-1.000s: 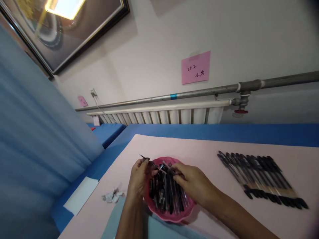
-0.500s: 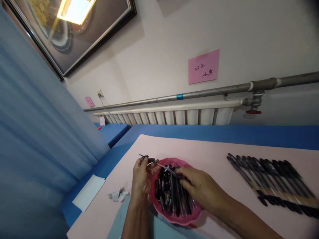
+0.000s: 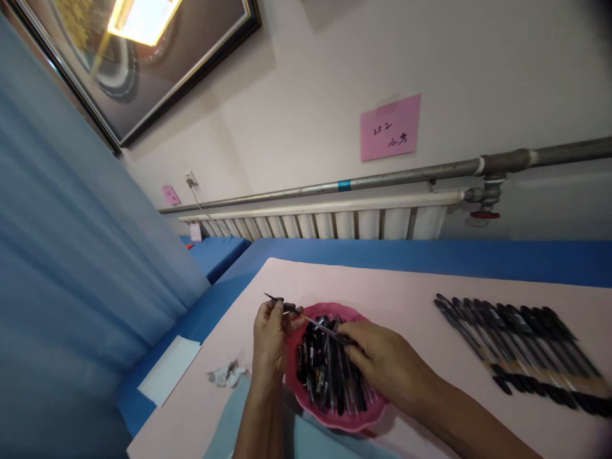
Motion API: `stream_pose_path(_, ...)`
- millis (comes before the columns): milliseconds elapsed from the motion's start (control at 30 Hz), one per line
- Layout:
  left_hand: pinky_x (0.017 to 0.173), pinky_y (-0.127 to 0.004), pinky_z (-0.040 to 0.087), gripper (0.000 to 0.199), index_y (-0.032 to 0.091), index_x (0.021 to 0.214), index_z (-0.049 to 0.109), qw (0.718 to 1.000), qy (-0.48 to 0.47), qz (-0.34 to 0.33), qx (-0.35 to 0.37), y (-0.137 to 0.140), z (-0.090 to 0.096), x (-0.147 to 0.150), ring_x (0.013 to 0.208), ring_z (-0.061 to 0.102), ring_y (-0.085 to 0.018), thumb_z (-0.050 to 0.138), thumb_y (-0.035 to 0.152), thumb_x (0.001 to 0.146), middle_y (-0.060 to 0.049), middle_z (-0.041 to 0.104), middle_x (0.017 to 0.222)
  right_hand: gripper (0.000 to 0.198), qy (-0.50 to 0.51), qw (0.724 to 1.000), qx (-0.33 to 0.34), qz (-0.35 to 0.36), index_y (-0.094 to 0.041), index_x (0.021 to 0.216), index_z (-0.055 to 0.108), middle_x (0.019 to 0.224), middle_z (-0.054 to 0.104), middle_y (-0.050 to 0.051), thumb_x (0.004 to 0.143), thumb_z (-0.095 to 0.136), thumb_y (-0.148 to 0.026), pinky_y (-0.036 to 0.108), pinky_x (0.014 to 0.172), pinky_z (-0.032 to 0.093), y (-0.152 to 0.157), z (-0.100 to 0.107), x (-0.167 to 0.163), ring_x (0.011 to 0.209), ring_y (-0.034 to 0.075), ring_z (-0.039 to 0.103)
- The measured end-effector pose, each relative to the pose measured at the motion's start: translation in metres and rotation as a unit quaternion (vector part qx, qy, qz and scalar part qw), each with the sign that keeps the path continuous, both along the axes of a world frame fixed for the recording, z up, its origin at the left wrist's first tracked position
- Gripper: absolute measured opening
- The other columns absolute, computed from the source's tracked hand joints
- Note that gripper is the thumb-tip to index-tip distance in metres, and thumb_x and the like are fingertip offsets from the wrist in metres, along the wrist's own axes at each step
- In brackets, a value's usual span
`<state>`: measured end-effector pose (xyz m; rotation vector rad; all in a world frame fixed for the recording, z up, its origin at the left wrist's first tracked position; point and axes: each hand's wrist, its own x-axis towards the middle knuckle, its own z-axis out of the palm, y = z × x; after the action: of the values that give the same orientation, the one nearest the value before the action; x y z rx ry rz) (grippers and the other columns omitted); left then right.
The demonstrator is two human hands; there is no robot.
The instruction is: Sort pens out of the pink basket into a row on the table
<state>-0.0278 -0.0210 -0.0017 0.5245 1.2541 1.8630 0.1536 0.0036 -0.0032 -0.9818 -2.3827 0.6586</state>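
My left hand (image 3: pixel 268 331) is closed, its thumb and fingers pinching a small black pen part (image 3: pixel 289 307). A thin dark point sticks out from that grip toward the upper left. My right hand (image 3: pixel 382 354) is closed on a slim, clear pen tube (image 3: pixel 321 327) that slants up to the left. An orange-yellow bit shows near the tube's far end, which meets or nearly meets the black part; the exact contact is too small to tell. Below both hands stands a pink scalloped bowl (image 3: pixel 340 423), filled with black pen parts (image 3: pixel 318 366) and clear tubes.
A row of black-capped clear pens (image 3: pixel 521 344) lies at the right on the pink sheet (image 3: pixel 382 284). Crumpled white scraps (image 3: pixel 228 373) lie left of my left forearm. White paper (image 3: pixel 169 370) rests at the left edge. A radiator (image 3: pixel 329 224) runs behind the blue surface (image 3: pixel 502 260).
Both hands stay almost in place, still holding the pen pieces above the bowl. The black part shows a little more plainly, and the whole view has shifted very slightly.
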Motion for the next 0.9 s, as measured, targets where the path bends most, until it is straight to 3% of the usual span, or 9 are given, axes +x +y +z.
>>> stream_pose_path(300, 0.056, -0.024, 0.053, 0.018, 0.016, 0.079, 0.049, 1.000, 0.019, 0.005, -0.008, 0.000, 0.000, 0.001, 0.066, 0.065, -0.014, 0.061, 0.027, 0.074, -0.002, 0.060, 0.070, 0.026, -0.010, 1.000, 0.016, 0.001, -0.026, 0.088, 0.061, 0.082, 0.065, 0.000, 0.078, 0.044, -0.010, 0.029, 0.066, 0.042, -0.001, 0.001, 0.000, 0.077, 0.019, 0.059)
stream_pose_path(700, 0.057, -0.024, 0.054, 0.013, 0.016, 0.078, 0.048, 1.000, 0.000, 0.002, -0.011, 0.000, 0.001, 0.004, 0.062, 0.064, -0.012, 0.059, 0.024, 0.076, -0.002, 0.061, 0.070, 0.024, -0.111, 0.984, 0.142, -0.015, -0.022, 0.084, 0.061, 0.081, 0.064, 0.004, 0.078, 0.042, -0.008, 0.034, 0.066, 0.038, -0.003, 0.003, -0.001, 0.074, 0.023, 0.056)
stream_pose_path(900, 0.056, -0.024, 0.053, 0.018, 0.016, 0.078, 0.048, 1.000, -0.004, 0.002, -0.004, 0.000, 0.002, 0.004, 0.062, 0.064, -0.013, 0.062, 0.027, 0.073, -0.002, 0.061, 0.069, 0.026, -0.116, 0.981, 0.151, -0.034, -0.022, 0.085, 0.062, 0.080, 0.064, 0.004, 0.075, 0.044, -0.006, 0.033, 0.064, 0.037, -0.006, 0.009, -0.002, 0.072, 0.023, 0.056)
